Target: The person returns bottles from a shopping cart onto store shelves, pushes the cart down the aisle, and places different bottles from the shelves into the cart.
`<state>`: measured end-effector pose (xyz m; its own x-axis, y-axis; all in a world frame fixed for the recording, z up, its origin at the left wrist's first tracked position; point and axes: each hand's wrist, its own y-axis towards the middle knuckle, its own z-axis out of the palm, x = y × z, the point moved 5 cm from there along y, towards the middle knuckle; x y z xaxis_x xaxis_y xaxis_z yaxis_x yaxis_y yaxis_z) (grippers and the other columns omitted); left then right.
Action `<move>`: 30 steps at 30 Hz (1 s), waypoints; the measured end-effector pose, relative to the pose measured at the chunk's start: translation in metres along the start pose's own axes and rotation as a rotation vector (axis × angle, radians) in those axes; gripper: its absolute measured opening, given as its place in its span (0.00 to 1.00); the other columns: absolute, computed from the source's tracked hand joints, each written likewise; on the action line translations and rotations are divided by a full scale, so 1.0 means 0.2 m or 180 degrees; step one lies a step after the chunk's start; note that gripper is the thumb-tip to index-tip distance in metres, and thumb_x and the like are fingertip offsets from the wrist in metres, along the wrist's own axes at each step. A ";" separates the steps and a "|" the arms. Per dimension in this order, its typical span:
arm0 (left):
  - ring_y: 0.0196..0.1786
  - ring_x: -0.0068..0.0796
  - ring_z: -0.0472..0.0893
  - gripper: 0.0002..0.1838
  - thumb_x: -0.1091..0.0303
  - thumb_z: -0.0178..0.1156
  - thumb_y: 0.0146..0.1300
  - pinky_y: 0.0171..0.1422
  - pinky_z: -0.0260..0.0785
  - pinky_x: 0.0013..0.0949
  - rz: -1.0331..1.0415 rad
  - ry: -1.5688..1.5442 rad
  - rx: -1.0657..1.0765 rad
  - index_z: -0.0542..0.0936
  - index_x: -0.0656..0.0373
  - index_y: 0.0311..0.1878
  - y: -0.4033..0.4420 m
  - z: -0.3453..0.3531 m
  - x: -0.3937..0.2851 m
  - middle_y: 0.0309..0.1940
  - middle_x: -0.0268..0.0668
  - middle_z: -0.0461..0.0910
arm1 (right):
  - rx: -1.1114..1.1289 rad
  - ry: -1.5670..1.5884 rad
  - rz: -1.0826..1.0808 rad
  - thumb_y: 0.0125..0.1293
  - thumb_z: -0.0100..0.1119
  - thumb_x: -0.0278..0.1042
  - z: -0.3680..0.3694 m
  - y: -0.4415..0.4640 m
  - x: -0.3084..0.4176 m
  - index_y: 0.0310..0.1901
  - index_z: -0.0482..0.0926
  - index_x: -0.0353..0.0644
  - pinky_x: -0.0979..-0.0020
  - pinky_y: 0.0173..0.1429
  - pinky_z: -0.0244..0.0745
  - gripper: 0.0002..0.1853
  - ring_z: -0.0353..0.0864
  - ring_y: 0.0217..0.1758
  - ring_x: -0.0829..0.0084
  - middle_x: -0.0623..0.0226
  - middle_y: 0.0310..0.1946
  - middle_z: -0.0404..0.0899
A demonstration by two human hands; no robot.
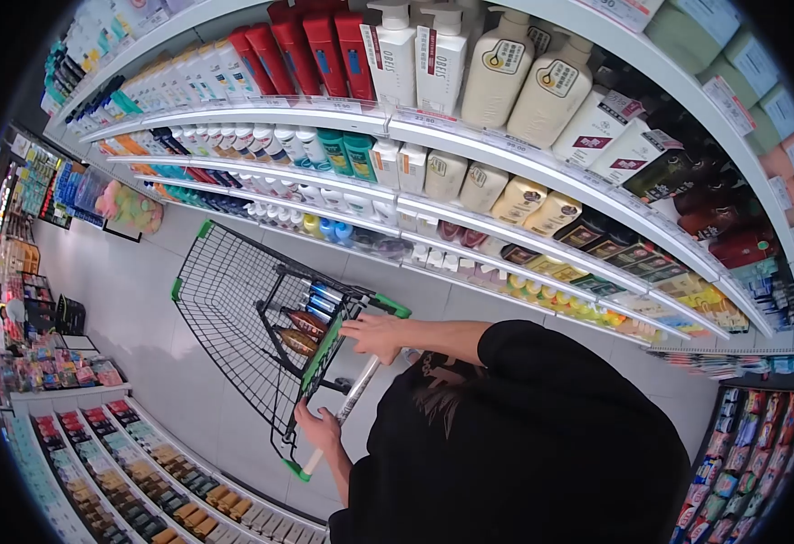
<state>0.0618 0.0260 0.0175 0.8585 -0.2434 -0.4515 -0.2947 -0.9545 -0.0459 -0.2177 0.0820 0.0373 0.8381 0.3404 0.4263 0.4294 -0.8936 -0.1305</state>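
A black wire shopping cart (225, 299) with green corners stands on the floor at centre left, tilted in the view. My right hand (374, 335) reaches over the upper end of its rear, the fingers curled over the green bar. Lower down, my left hand (320, 426) grips the other end of the same bar, thumb raised. Blue-and-white packages (323, 299) and brown packs (302, 331) lie in the cart, just beyond my right hand. A pale bar (359, 388) runs between the hands and my black shirt.
Long shelves (388, 122) of bottles curve along the top and right. Low shelving (143, 462) with small boxed goods lines the lower left. Grey floor (143, 299) stretches ahead of the cart, towards plush items (132, 207) and a dark basket (71, 315). Packaged goods hang at lower right.
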 end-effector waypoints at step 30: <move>0.70 0.50 0.68 0.30 0.69 0.62 0.58 0.71 0.64 0.46 0.0103 -0.0272 0.0114 0.72 0.57 0.66 -1.13 0.10 -0.13 0.66 0.47 0.70 | 0.0227 0.0388 0.0422 0.41 0.70 0.33 0.37 -1.04 0.63 0.50 0.84 0.45 0.54 0.71 0.67 0.28 0.55 0.78 0.50 0.50 0.76 0.51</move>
<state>0.0976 0.2521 0.0218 0.8098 -0.2569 -0.5275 -0.3379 -0.9392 -0.0613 -0.1774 0.3330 0.0520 0.8437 0.1793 0.5060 0.3444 -0.9038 -0.2540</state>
